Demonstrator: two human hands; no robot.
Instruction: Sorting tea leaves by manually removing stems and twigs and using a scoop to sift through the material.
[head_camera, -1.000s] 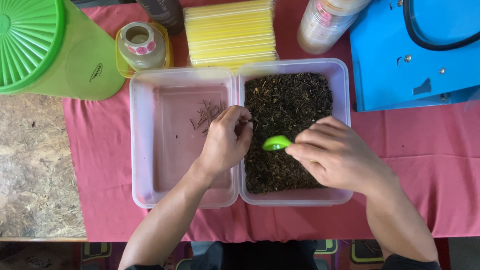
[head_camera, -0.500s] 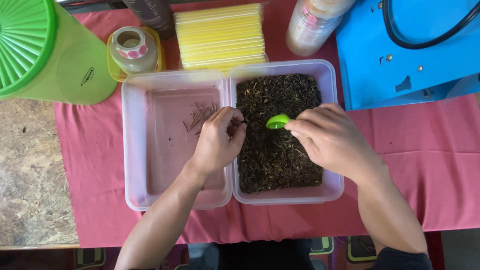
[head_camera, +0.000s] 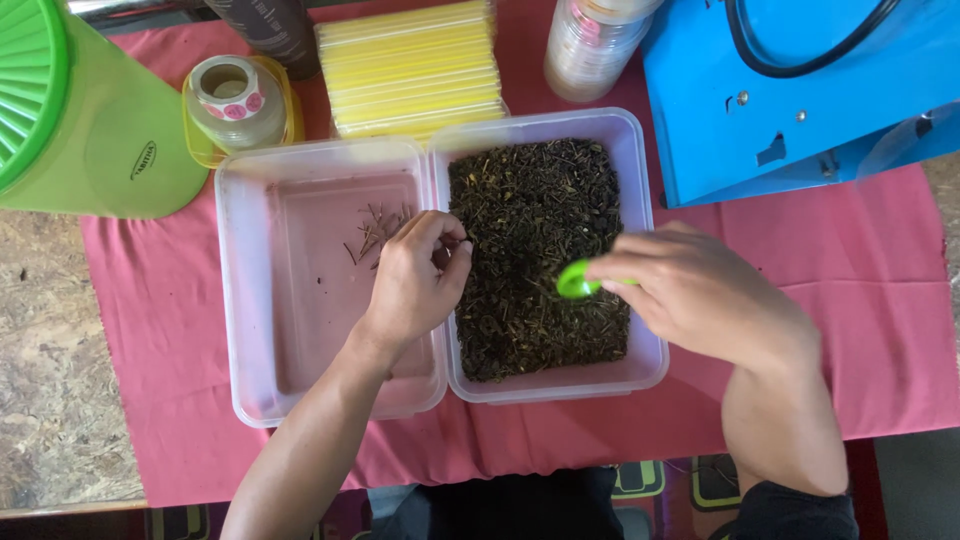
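the right hand (head_camera: 705, 300) pinches a small green scoop (head_camera: 577, 279) between thumb and fingers, its bowl poking out past the fingertips and resting on the dark dried leaves (head_camera: 535, 250) that fill the clear tub (head_camera: 640, 180) under it. the left hand (head_camera: 415, 280) hovers over the wall shared by that tub and its neighbour, fingers curled in with the tips bunched together; they seem to nip a bit of leaf or stem, but whatever sits between them is too small to tell. just beyond its knuckles, in the nearly bare tub (head_camera: 250, 300), lies a small scatter of thin stems (head_camera: 375, 230).

the leaf looks light, dry and crumbly, so i'd judge it spills and crushes easily; single stems want a gentle fingertip pinch. the scoop seems stiff, light plastic, best held by its short handle, as it is here.

past both hands, on the pink cloth (head_camera: 880, 330), stand a stack of yellow sachets (head_camera: 410, 65), a clear jar (head_camera: 590, 50), a roll of round stickers (head_camera: 235, 100) and a green lidded jug (head_camera: 80, 110); a blue machine (head_camera: 800, 90) sits beyond the right hand.
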